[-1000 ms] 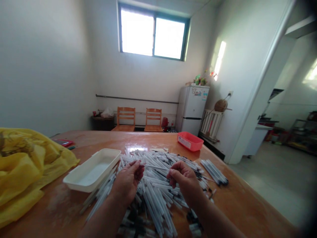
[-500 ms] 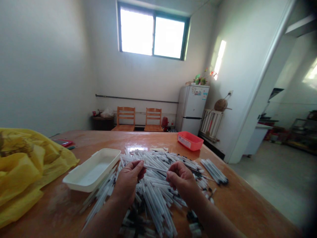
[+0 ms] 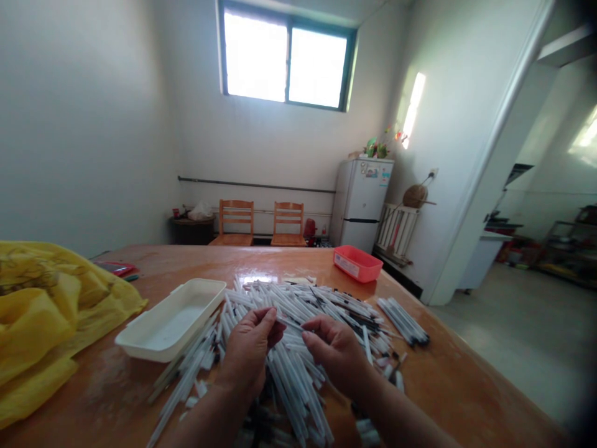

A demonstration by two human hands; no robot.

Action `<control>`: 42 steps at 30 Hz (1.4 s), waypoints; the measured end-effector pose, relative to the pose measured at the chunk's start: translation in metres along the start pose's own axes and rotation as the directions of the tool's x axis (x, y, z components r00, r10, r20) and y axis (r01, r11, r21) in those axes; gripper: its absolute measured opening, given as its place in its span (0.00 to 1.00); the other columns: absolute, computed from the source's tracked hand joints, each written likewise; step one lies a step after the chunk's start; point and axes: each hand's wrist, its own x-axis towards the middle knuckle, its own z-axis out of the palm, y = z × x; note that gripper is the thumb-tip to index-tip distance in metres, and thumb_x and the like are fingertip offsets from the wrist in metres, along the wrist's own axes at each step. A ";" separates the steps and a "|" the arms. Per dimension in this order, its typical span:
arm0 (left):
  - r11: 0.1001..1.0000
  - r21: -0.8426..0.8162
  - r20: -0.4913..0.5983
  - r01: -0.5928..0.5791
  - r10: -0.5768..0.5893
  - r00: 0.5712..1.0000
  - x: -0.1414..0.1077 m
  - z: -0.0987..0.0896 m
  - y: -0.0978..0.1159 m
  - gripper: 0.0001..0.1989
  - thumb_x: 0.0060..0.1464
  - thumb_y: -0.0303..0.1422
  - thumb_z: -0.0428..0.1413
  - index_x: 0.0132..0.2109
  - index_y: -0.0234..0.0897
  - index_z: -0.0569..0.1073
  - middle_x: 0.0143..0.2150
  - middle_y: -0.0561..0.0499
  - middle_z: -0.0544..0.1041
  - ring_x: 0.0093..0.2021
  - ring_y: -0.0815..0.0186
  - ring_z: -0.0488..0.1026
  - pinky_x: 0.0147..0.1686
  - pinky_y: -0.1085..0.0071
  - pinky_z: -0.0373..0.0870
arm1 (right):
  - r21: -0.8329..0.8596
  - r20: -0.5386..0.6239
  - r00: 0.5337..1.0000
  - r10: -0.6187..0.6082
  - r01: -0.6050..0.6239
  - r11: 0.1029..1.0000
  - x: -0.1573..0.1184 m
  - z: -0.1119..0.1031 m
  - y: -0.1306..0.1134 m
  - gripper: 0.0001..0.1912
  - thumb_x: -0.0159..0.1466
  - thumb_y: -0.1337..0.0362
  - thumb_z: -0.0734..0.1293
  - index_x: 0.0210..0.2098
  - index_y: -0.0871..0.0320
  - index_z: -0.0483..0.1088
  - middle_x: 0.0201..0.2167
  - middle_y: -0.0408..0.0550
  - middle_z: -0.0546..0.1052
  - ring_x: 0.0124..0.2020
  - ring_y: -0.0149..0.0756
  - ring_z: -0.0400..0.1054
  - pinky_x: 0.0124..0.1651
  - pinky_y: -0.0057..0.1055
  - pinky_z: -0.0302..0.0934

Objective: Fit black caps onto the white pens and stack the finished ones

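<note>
A big loose pile of translucent white tubes (image 3: 293, 386), many with black ends, spreads over the wooden table. Above its middle, my left hand (image 3: 254, 339) pinches one end of a thin white tube (image 3: 290, 323) between thumb and fingers. The tube's other end is in the closed fingertips of my right hand (image 3: 333, 348). A neat bundle of tubes with black ends (image 3: 402, 320) lies right of the pile. Left of the pile stands a white rectangular tray (image 3: 153, 351) with nothing visible in it.
A red plastic basket (image 3: 358, 264) sits near the table's far right edge. Yellow plastic sheeting (image 3: 60, 311) covers the left side, with a red object (image 3: 116, 267) behind it. Two wooden chairs and a fridge (image 3: 366, 193) stand beyond the table (image 3: 466, 379).
My hands have come closer together, the right one moving left and the left one slightly right. The tube between them now slants down to the right.
</note>
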 end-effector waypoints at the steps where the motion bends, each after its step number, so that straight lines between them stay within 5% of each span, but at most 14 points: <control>1: 1.000 -0.010 -0.004 0.001 -0.001 1.000 -0.001 0.001 -0.001 0.13 0.47 0.37 0.67 0.36 0.35 0.75 0.29 0.53 0.77 0.29 0.70 0.74 0.34 0.73 0.71 | -0.010 -0.010 1.000 -0.007 0.007 1.000 0.000 0.001 0.000 0.10 0.65 0.59 0.66 0.40 0.59 0.73 0.24 0.40 0.69 0.23 0.28 0.60 0.26 0.26 0.55; 22: 0.993 -0.081 -0.033 -0.082 0.079 0.996 -0.008 0.008 -0.009 0.14 0.48 0.37 0.67 0.38 0.36 0.74 0.31 0.54 0.78 0.31 0.71 0.74 0.36 0.73 0.72 | -0.044 -0.066 0.997 -0.046 0.043 0.998 -0.005 0.008 -0.009 0.09 0.65 0.60 0.65 0.37 0.58 0.74 0.23 0.39 0.66 0.24 0.29 0.58 0.27 0.26 0.54; 29: 0.995 -0.098 0.001 -0.030 0.030 1.000 -0.006 0.007 0.004 0.11 0.51 0.35 0.63 0.41 0.36 0.75 0.33 0.49 0.81 0.32 0.68 0.77 0.37 0.70 0.74 | 0.120 -0.005 1.000 0.010 -0.009 0.993 0.004 0.004 -0.004 0.12 0.65 0.56 0.65 0.38 0.59 0.72 0.20 0.38 0.66 0.21 0.28 0.59 0.25 0.25 0.54; 42: 0.998 -0.063 0.045 -0.018 0.021 0.999 0.002 0.003 0.005 0.11 0.57 0.24 0.56 0.47 0.37 0.74 0.42 0.45 0.82 0.38 0.67 0.80 0.42 0.69 0.76 | 0.029 0.055 0.976 0.212 -0.214 0.976 0.009 -0.012 -0.005 0.05 0.56 0.64 0.66 0.30 0.59 0.71 0.19 0.40 0.73 0.20 0.29 0.64 0.25 0.25 0.58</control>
